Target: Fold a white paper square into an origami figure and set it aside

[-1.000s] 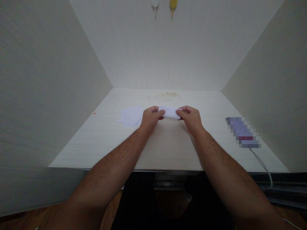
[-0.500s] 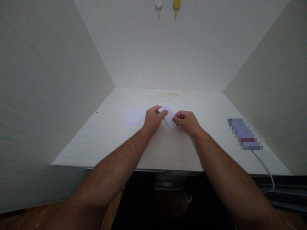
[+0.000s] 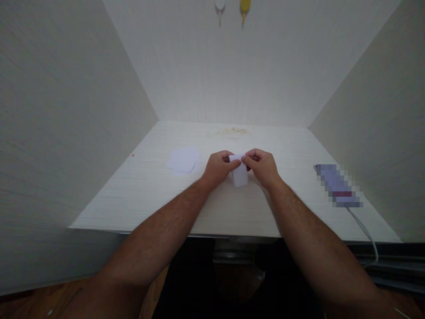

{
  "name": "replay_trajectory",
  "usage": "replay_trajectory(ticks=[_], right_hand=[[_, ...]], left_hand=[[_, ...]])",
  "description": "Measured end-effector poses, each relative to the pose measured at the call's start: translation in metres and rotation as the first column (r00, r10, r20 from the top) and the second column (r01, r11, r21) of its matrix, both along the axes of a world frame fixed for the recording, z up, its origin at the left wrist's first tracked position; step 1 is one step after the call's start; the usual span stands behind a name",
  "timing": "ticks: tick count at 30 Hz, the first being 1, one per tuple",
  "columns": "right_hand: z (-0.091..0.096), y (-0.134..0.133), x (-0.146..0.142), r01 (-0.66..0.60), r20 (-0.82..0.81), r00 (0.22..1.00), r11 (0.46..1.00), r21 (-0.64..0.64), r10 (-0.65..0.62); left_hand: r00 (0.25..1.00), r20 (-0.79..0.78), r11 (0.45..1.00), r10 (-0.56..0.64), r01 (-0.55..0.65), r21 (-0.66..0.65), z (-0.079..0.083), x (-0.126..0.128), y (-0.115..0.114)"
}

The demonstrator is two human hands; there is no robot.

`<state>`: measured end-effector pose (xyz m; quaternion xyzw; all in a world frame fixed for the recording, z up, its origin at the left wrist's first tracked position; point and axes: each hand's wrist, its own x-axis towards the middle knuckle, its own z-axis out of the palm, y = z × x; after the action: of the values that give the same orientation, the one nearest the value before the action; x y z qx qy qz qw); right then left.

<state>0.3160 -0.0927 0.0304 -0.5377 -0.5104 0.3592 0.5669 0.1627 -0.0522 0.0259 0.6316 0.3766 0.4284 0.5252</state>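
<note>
Between my two hands is a folded piece of white paper (image 3: 239,177), held just over the white desk with its long side pointing toward me. My left hand (image 3: 219,166) grips its left edge, thumb lying across the front face. At the upper right corner, my right hand (image 3: 263,165) pinches the paper between thumb and fingers. The fingers behind the sheet are partly hidden. To the left of my left hand, several loose white paper sheets (image 3: 183,159) lie overlapping on the desk.
The white desk (image 3: 219,212) is boxed in by panels at the back and sides. A blurred-out flat device (image 3: 338,186) with a white cable (image 3: 365,228) lies at the right. A white hook (image 3: 219,6) and a yellow hook (image 3: 245,6) hang on the back panel.
The folded paper has turned from a slant to nearly upright. My right hand has shifted up to its top corner, and my left hand has moved slightly right and toward me.
</note>
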Motion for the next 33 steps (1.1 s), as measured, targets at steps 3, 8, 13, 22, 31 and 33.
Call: replay_trajectory(ticks=[3, 8, 13, 22, 31, 33], right_hand=[[0.0011, -0.001, -0.0011, 0.014, -0.011, 1.0, 1.0, -0.013, -0.014], [0.0017, -0.0013, -0.002, -0.012, 0.003, 1.0, 1.0, -0.014, 0.012], [0.0003, -0.0009, -0.0027, 0.004, 0.043, 0.999, 1.0, -0.018, -0.004], [-0.0031, 0.0007, -0.0055, 0.109, 0.129, 0.986, 0.994, 0.022, -0.11], [-0.0054, 0.0038, -0.0006, 0.205, 0.118, 0.971, 0.978, 0.04, -0.208], [-0.0052, 0.0037, -0.0008, 0.216, 0.109, 0.969, 0.975, 0.048, -0.22]], left_hand=[[0.994, 0.103, 0.998, 0.049, -0.044, -0.05, -0.0012, 0.0007, 0.0016], [0.997, 0.069, 0.998, 0.017, -0.013, -0.06, 0.0013, 0.0002, -0.0013], [0.997, 0.022, 0.998, 0.067, -0.067, -0.005, 0.0041, 0.001, -0.0026], [0.954, -0.148, 0.963, 0.262, -0.248, 0.106, 0.0055, 0.0052, -0.0009], [0.974, -0.193, 0.989, 0.122, -0.102, 0.111, 0.0045, 0.0046, -0.0008], [0.973, -0.2, 0.99, 0.117, -0.098, 0.106, 0.0054, 0.0041, -0.0006]])
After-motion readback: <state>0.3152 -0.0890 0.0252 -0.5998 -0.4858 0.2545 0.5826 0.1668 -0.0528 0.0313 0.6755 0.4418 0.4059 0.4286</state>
